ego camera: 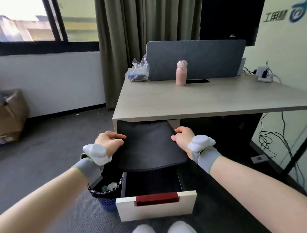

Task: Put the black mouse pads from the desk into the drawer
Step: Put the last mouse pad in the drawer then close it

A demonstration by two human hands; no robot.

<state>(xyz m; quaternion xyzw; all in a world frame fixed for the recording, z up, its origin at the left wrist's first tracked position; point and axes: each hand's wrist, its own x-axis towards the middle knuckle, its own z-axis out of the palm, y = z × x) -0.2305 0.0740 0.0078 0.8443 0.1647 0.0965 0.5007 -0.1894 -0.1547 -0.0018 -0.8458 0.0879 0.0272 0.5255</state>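
Note:
A black mouse pad (148,146), possibly a stack, hangs in the air just below the desk's front edge and above the open drawer (155,206). My left hand (109,141) grips its left edge and my right hand (182,134) grips its right edge. The pad sags slightly, its near edge over the drawer's dark inside. The drawer is pulled out toward me, with a white front and a red handle recess. The beige desk (210,99) top holds no mouse pad that I can see.
A pink bottle (181,73), a plastic bag (138,71) and a grey divider panel (196,59) stand at the desk's back. A power adapter with cables (263,74) lies far right. A blue mesh waste bin (106,192) stands left of the drawer. Cardboard boxes (6,115) sit at left.

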